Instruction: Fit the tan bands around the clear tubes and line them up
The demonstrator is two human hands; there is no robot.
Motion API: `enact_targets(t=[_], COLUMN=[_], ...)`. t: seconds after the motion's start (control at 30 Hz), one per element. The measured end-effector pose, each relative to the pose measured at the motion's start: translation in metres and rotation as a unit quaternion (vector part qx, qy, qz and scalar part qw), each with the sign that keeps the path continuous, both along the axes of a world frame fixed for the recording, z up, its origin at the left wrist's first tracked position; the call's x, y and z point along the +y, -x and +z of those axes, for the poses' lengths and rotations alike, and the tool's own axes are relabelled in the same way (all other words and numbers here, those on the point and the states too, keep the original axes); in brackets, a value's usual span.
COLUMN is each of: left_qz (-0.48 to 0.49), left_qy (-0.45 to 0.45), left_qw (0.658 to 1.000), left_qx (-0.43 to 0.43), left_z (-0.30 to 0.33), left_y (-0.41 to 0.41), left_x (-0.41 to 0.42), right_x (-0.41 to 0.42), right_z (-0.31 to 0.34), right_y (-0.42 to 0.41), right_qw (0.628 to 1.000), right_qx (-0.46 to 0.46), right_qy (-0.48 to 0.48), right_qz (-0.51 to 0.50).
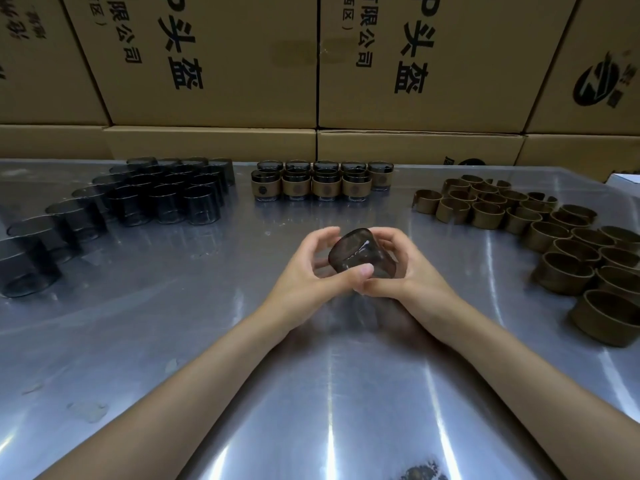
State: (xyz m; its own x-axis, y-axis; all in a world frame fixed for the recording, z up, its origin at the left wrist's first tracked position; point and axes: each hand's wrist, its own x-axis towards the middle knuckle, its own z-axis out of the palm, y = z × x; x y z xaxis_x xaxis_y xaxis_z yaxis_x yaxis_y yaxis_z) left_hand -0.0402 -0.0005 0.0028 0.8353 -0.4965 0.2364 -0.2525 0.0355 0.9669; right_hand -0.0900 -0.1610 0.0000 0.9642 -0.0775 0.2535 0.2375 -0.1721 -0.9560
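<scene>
A smoky clear tube [358, 252] is tilted on its side between both hands above the middle of the metal table. My left hand [311, 271] curls round its left side, thumb pressing the lower rim. My right hand [405, 271] cups its right side. Whether a tan band sits on this tube is hidden by the fingers. Bare tubes [162, 199] stand in rows at the far left. Loose tan bands [540, 230] lie grouped at the right. Banded tubes [322, 185] stand lined up at the far centre.
The shiny metal table [311, 393] reflects light in front of my forearms. Stacked cardboard cartons [242, 64] form a wall right behind the table's far edge. A dark smudge [420, 472] sits near the front edge.
</scene>
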Motion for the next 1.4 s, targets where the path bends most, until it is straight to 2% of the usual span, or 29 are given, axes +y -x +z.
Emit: enact_targets(t=[0.13,0.2,0.47,0.63,0.7,0.73,0.77,0.83,0.9,0.93,1.0,1.07,1.13,1.2,1.33,1.4], left_qz=[0.070,0.071,0.002,-0.010,-0.006,-0.004,-0.004,-0.004,-0.003,-0.002,0.001,0.000,-0.002,0.000,0.000,-0.001], left_qy=[-0.030,-0.056,-0.124,-0.117,-0.115,-0.116,-0.118,-0.126,-0.127,-0.127,-0.126,-0.127,-0.129,-0.129,-0.131,-0.132], left_qw=[0.990,0.986,0.988,0.990,0.991,0.991,0.990,0.989,0.989,0.989,0.989,0.989,0.988,0.988,0.988,0.987], left_qx=[-0.118,-0.140,-0.095,-0.073,-0.072,-0.071,-0.072,-0.076,-0.078,-0.078,-0.079,-0.080,-0.080,-0.079,-0.084,-0.087], left_z=[-0.001,-0.003,-0.014,-0.016,-0.014,-0.013,-0.013,-0.013,-0.014,-0.014,-0.014,-0.014,-0.014,-0.015,-0.015,-0.015], left_y=[0.000,-0.001,-0.011,-0.012,-0.012,-0.012,-0.013,-0.013,-0.013,-0.013,-0.013,-0.013,-0.013,-0.014,-0.015,-0.015], left_x=[0.001,0.001,0.000,0.000,0.000,0.001,0.001,0.001,0.001,0.000,0.000,0.000,0.000,0.000,-0.001,0.000], right_x=[0.003,0.005,0.003,-0.010,-0.018,-0.023,-0.028,-0.040,-0.053,-0.059,-0.068,-0.074,-0.075,-0.075,-0.067,-0.058], right_z=[-0.003,-0.005,-0.010,-0.001,0.005,0.008,0.011,0.016,0.019,0.021,0.024,0.023,0.020,0.017,0.013,0.013], right_y=[-0.002,-0.003,-0.005,-0.002,0.002,0.004,0.007,0.013,0.019,0.022,0.025,0.025,0.024,0.023,0.018,0.014], right_qw=[0.997,0.991,0.971,0.962,0.966,0.956,0.929,0.842,0.754,0.722,0.684,0.664,0.662,0.678,0.765,0.795], right_qx=[-0.038,-0.038,0.007,0.069,0.060,0.044,0.032,0.032,0.087,0.138,0.252,0.328,0.340,0.291,0.156,0.087], right_qy=[0.065,0.116,0.215,0.262,0.244,0.268,0.319,0.426,0.501,0.523,0.530,0.518,0.514,0.524,0.527,0.532], right_qz=[-0.029,-0.059,-0.106,-0.036,-0.065,-0.114,-0.183,-0.330,-0.416,-0.431,-0.433,-0.428,-0.426,-0.425,-0.336,-0.280])
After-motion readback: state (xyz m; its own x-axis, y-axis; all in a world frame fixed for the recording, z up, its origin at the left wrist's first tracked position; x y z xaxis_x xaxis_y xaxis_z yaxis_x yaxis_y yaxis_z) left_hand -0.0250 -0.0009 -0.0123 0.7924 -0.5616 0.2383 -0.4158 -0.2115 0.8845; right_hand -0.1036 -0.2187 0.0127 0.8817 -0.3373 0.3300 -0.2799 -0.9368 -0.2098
